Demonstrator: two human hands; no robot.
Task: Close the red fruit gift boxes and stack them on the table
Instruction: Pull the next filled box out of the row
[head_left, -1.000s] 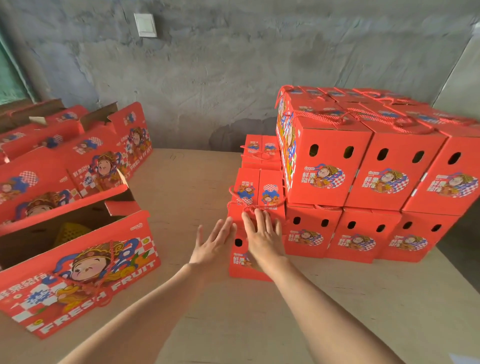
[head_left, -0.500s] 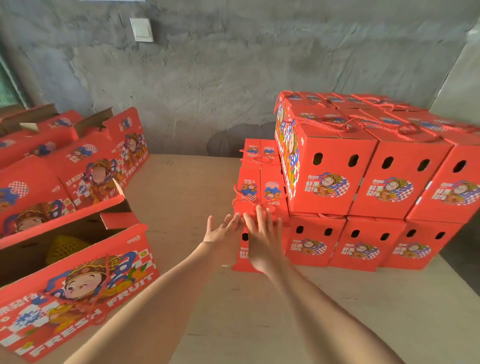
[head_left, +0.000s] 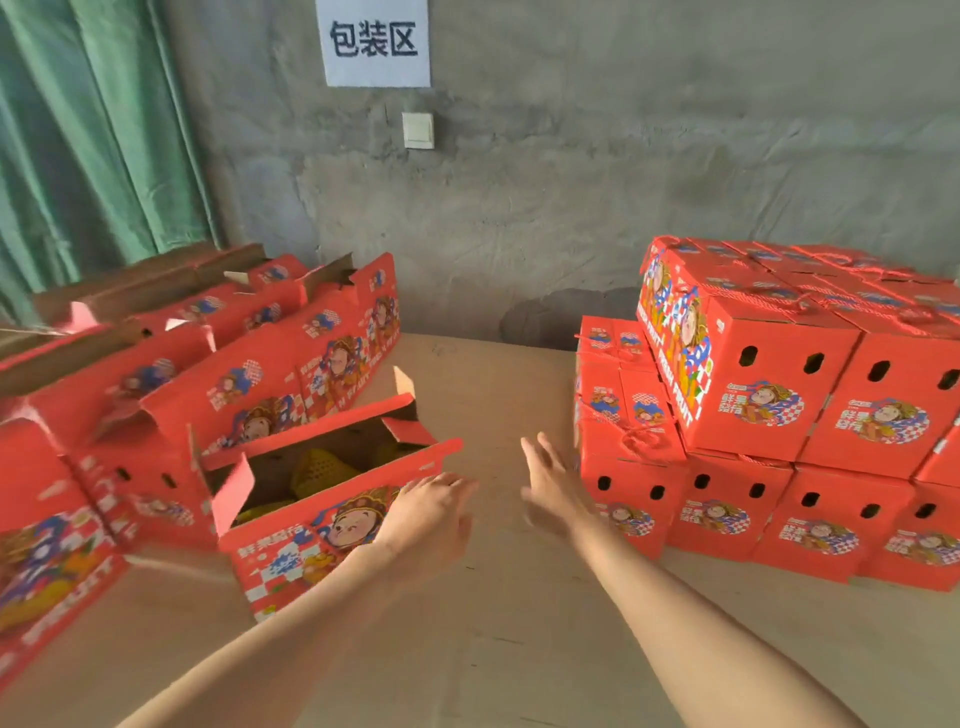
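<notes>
An open red fruit gift box (head_left: 291, 540) stands at the left-centre of the table, flaps up, yellow netted fruit showing inside. My left hand (head_left: 431, 512) hovers at its right front corner, fingers loosely spread, holding nothing. My right hand (head_left: 553, 486) is open in the air just left of the stack of closed red boxes (head_left: 769, 415), not touching it. The nearest closed box (head_left: 623, 467) of that stack stands at the stack's left end with its rope handle on top.
More open red boxes (head_left: 249, 364) crowd the table's left side back to a green curtain (head_left: 93, 145). The wooden table (head_left: 498, 649) runs between the two groups. A grey wall with a paper sign (head_left: 376, 41) and a switch (head_left: 418, 131) lies behind.
Both hands have left the closed box at the stack's left end and swung left. The view has turned left and up, bringing the open box toward the centre.
</notes>
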